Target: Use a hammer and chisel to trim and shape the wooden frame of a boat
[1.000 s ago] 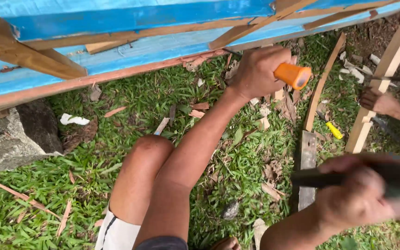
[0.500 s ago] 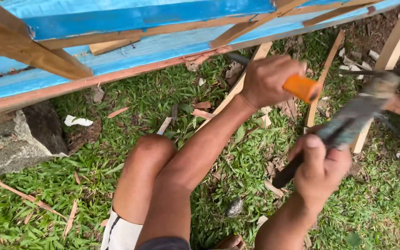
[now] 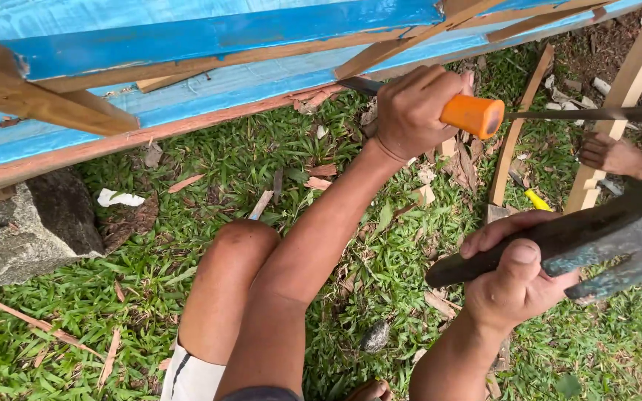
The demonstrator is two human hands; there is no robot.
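Observation:
My left hand (image 3: 412, 110) is closed around an orange-handled chisel (image 3: 472, 116); its dark blade (image 3: 360, 85) points left against the lower edge of a blue-painted wooden structure (image 3: 209, 44). My right hand (image 3: 516, 278) grips the dark handle of a heavy hammer-like tool (image 3: 559, 239), whose worn grey-green head (image 3: 637, 249) is raised to the right, apart from the chisel's orange end. My bare knee (image 3: 233, 241) shows between my arms.
Grass littered with wood chips and shavings (image 3: 321, 172) lies below. A grey rock (image 3: 31, 230) sits at left. Wooden strips (image 3: 518, 126) and a post (image 3: 622, 89) stand at right, beside another person's foot (image 3: 614, 154). A thin dark rod (image 3: 596, 113) crosses there.
My right hand has swung the heavy tool up and to the right. The left hand has kept the chisel at the blue structure's edge, shifting slightly.

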